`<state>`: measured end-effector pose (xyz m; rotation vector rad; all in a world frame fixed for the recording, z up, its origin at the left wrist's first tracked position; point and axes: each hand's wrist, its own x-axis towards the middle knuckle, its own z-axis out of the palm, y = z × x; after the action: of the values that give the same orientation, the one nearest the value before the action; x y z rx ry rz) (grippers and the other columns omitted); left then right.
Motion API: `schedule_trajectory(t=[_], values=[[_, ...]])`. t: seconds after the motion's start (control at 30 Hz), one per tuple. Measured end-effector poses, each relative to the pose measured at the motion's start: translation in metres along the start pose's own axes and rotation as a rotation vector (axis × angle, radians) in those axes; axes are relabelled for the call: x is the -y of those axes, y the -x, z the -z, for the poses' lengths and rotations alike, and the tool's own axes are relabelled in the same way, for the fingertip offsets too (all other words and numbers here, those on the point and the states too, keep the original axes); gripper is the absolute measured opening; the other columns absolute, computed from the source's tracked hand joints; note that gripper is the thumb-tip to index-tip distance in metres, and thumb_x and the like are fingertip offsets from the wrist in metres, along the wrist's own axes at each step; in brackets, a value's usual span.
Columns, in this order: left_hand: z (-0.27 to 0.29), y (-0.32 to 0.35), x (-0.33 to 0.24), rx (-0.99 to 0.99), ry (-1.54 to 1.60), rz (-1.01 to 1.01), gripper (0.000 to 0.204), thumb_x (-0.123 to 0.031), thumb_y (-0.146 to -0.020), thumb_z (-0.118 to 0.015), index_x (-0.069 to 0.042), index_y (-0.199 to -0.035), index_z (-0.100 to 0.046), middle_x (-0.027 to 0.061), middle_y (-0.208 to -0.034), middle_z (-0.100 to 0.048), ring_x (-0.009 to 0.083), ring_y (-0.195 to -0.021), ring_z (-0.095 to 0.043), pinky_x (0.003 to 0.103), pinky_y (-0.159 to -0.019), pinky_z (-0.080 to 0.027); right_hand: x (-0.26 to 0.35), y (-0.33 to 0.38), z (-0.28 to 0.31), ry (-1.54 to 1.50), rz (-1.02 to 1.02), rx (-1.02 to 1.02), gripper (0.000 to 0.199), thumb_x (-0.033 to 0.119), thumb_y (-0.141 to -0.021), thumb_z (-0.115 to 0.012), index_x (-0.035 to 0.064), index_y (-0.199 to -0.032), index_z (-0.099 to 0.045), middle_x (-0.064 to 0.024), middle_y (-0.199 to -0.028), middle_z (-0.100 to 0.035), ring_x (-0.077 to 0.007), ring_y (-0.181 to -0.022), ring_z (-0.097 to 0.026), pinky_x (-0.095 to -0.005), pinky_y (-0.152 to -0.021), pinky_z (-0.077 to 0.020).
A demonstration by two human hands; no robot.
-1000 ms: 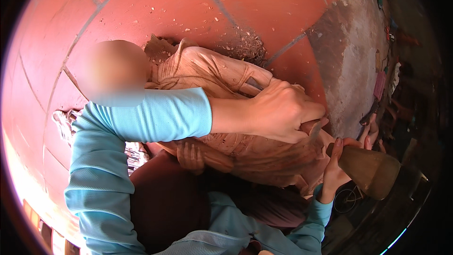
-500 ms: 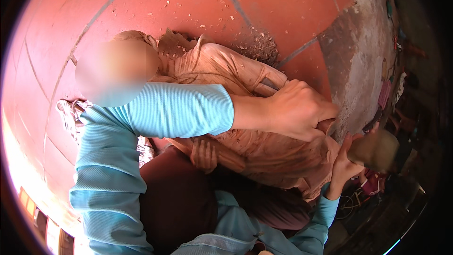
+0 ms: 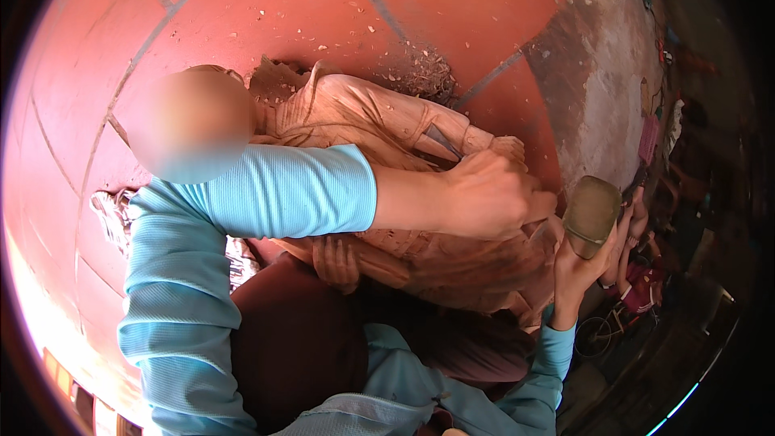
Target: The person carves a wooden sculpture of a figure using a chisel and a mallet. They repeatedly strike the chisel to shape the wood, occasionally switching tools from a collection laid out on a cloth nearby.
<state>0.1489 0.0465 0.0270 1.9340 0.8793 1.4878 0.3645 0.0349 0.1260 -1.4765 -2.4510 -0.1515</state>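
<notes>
Two hands work over red floor tiles [image 3: 266, 8]: my left hand [image 3: 492, 194] clenches against the wooden figure [image 3: 379, 121], my right hand [image 3: 585, 262] gripping a mallet [image 3: 592, 214].

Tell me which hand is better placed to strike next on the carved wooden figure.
Right. The right hand holds the blunt brownish mallet raised beside the carved wooden figure; the left hand is pressed onto the figure, steadying it.

A carved wooden figure [image 3: 387, 129], pale brown, is laid on its back across the red tiled floor. A blunt olive-brown wooden mallet [image 3: 591, 215] is held upright just beside its lower end.
</notes>
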Motion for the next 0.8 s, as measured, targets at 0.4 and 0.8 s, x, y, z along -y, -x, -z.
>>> schedule_trajectory(t=[0.4, 0.8], values=[[0.007, -0.004, -0.004, 0.052, 0.114, -0.078, 0.023, -0.014, -0.066, -0.067, -0.008, -0.087, -0.060, 0.0059, -0.066, -0.059, 0.0257, -0.058, -0.060, 0.037, -0.052, -0.048, -0.001, 0.015, 0.007, -0.083, -0.150, -0.062, 0.030, -0.003, -0.080, -0.069, -0.0045, -0.108, -0.057, -0.0055, -0.090, -0.063, -0.0124, -0.081, -0.058, -0.0266, -0.080, -0.0468], [0.019, -0.009, 0.004, -0.040, 0.181, -0.006, 0.016, -0.010, -0.058, -0.065, -0.007, -0.071, -0.057, 0.0085, -0.059, -0.057, 0.0293, -0.058, -0.061, 0.040, -0.055, -0.049, 0.016, -0.002, 0.017, 0.056, -0.111, -0.099, 0.023, 0.003, -0.084, -0.065, 0.0003, -0.104, -0.054, -0.0093, -0.086, -0.057, -0.0251, -0.080, -0.053, -0.0354, -0.080, -0.0438]])
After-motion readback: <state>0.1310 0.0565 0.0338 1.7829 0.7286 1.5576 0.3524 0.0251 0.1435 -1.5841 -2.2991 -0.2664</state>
